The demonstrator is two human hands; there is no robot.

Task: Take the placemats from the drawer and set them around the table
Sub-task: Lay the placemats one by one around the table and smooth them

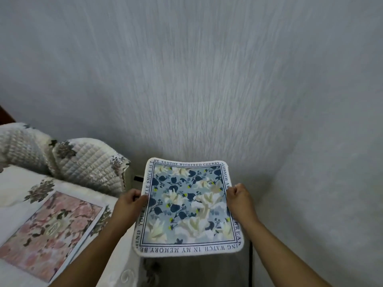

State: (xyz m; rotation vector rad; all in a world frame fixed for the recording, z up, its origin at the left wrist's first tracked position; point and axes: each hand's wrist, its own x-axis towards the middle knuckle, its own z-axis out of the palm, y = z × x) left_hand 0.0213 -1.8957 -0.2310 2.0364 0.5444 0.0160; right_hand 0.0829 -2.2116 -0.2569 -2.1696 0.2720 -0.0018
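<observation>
1. The left hand (130, 204) pinches the left edge of a blue floral placemat (188, 206). The right hand (240, 200) is curled round its right edge. The mat hangs flat in the air between them.
2. Left of the left hand, a pink floral placemat (49, 230) already lies on the cloth-covered table (16, 183).
3. The step in hand looks like carrying this mat to its place.
4. The next move likely calls for swinging it left over the table, clear of the pink mat. It should then be lowered level and both edges released together.
</observation>
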